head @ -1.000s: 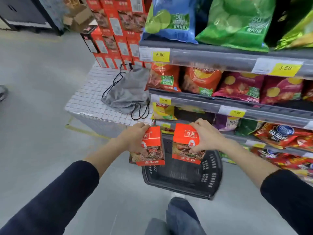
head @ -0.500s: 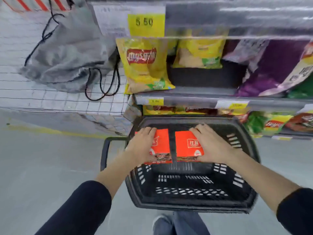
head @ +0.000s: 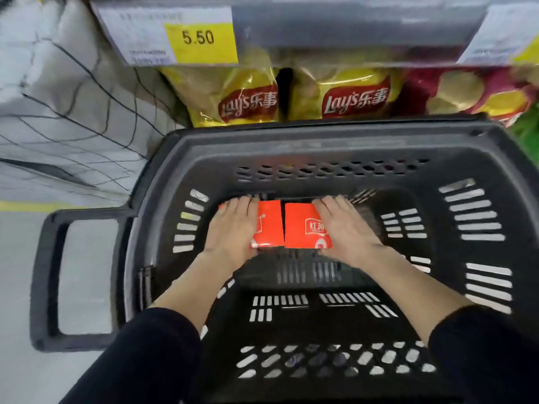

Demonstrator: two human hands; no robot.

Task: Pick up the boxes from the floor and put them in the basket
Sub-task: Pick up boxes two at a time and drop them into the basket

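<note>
- Both hands have dropped since half a second ago, from rim height to deep inside the basket (head: 291, 135).
- Left hand (head: 233, 225) grips the left box (head: 269, 225): fingers over its far edge, thumb at the near edge.
- Right hand (head: 347, 228) holds the right box (head: 303, 228) the same way.
- Boxes sit side by side, a narrow gap between them, low near the basket's far wall.
- Yellow chip bags (head: 242, 97) stand on the shelf behind.

A grey shelf (head: 350, 21) carries a yellow price tag (head: 201, 39) above chip bags (head: 248, 103), beside grey floor (head: 17, 258)
</note>
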